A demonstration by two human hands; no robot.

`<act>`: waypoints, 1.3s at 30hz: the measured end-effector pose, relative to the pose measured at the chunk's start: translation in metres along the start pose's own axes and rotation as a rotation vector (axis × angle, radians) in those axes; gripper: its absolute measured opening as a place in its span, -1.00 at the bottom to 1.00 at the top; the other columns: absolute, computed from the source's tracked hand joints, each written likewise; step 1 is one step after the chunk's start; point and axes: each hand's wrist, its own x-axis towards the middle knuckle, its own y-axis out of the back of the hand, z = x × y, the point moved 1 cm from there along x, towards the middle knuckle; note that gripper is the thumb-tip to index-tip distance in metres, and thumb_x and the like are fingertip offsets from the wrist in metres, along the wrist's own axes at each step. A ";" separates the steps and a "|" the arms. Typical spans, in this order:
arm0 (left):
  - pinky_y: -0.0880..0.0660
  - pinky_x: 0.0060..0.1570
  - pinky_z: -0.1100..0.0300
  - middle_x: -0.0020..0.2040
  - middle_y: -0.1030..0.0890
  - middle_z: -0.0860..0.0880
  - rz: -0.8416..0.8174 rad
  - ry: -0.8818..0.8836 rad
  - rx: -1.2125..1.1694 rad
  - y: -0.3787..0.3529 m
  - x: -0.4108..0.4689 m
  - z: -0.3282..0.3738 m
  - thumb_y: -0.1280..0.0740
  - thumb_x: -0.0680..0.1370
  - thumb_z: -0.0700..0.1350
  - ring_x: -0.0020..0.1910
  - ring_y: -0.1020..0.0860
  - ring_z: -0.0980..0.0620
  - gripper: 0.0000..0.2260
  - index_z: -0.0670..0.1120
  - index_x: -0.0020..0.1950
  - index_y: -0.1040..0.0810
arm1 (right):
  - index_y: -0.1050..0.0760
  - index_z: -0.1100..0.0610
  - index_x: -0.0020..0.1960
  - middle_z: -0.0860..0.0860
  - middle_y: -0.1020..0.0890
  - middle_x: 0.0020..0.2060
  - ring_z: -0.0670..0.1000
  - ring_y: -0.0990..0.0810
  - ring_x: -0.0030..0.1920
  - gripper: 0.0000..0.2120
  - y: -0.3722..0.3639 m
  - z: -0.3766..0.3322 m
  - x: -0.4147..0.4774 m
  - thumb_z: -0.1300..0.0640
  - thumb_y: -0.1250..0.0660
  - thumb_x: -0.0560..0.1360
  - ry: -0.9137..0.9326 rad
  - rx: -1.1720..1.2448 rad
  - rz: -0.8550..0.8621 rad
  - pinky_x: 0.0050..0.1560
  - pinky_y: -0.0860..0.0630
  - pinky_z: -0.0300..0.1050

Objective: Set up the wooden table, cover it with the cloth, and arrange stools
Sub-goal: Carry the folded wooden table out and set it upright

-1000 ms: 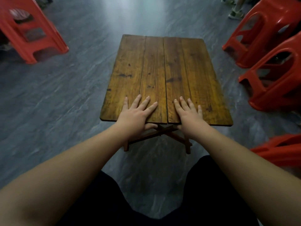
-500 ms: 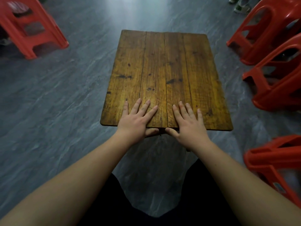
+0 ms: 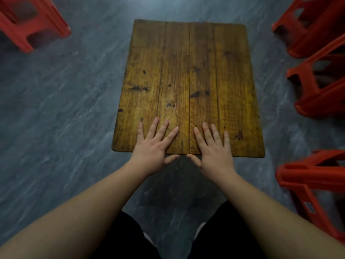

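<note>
The small wooden table (image 3: 188,75) stands in front of me on the grey floor, its plank top bare. My left hand (image 3: 155,146) lies flat on the near edge of the top, fingers spread, thumb hanging off the edge. My right hand (image 3: 214,148) lies flat beside it in the same way. Red plastic stools stand around: one at the far left (image 3: 31,21), two at the right (image 3: 306,25) (image 3: 321,77), and one close at the lower right (image 3: 313,186). No cloth is in view. The table's legs are hidden under the top.
Grey marbled floor (image 3: 61,118) lies open to the left of the table and between the table and my legs. The stools at the right stand close to the table's right side.
My view has risen and moved over the table, so its legs no longer show. Both hands stay flat on the near edge, thumbs now off the edge.
</note>
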 end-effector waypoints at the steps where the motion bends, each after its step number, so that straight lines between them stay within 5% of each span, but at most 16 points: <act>1: 0.22 0.41 -0.44 0.64 0.22 -0.05 -0.041 0.001 -0.006 0.004 0.002 0.000 0.16 0.51 0.47 0.58 0.29 -0.19 -0.26 0.20 0.59 0.32 | -0.01 -0.03 0.64 0.07 -0.05 0.63 0.15 0.03 0.62 -0.20 0.003 0.000 0.002 -0.43 0.06 0.53 -0.004 0.011 -0.028 0.53 0.06 0.35; 11: 0.32 0.30 -0.53 0.53 0.50 -0.05 -0.342 0.123 -0.101 0.020 0.002 0.018 0.14 0.51 0.48 0.46 0.53 -0.26 -0.23 0.17 0.47 0.54 | 0.06 0.00 0.65 0.09 0.07 0.63 0.18 0.17 0.62 -0.20 0.015 -0.005 -0.006 -0.40 0.03 0.54 -0.015 0.061 -0.191 0.52 0.19 0.39; 18: 0.32 0.33 -0.51 0.51 0.51 -0.03 -0.302 0.127 -0.101 0.021 0.011 0.015 0.09 0.53 0.46 0.50 0.48 -0.24 -0.23 0.18 0.50 0.49 | 0.16 -0.04 0.65 0.03 0.18 0.62 0.13 0.31 0.60 -0.22 0.015 0.003 0.007 -0.35 -0.04 0.58 -0.005 0.112 -0.220 0.52 0.30 0.33; 27: 0.26 0.35 -0.52 0.63 0.26 -0.08 -0.215 0.139 -0.028 0.015 0.014 0.014 0.07 0.52 0.48 0.56 0.33 -0.26 -0.21 0.16 0.59 0.33 | 0.02 -0.03 0.64 0.06 0.01 0.63 0.16 0.14 0.62 -0.23 0.004 0.008 0.012 -0.31 -0.16 0.56 0.010 0.127 -0.117 0.53 0.23 0.33; 33: 0.22 0.36 -0.53 0.64 0.20 -0.09 -0.211 0.145 -0.032 0.015 0.021 0.013 0.06 0.52 0.46 0.57 0.28 -0.27 -0.21 0.14 0.60 0.31 | -0.08 -0.03 0.62 0.07 -0.09 0.62 0.17 0.06 0.62 -0.25 0.006 0.010 0.025 -0.33 -0.05 0.52 0.000 0.125 -0.108 0.52 0.19 0.34; 39: 0.27 0.34 -0.52 0.60 0.34 -0.08 -0.224 0.184 -0.061 0.025 0.057 -0.008 0.11 0.55 0.43 0.54 0.40 -0.26 -0.25 0.14 0.59 0.36 | -0.14 -0.03 0.61 0.07 -0.13 0.61 0.17 0.01 0.61 -0.26 0.018 0.015 0.074 -0.31 -0.16 0.52 0.018 0.147 -0.105 0.52 0.16 0.33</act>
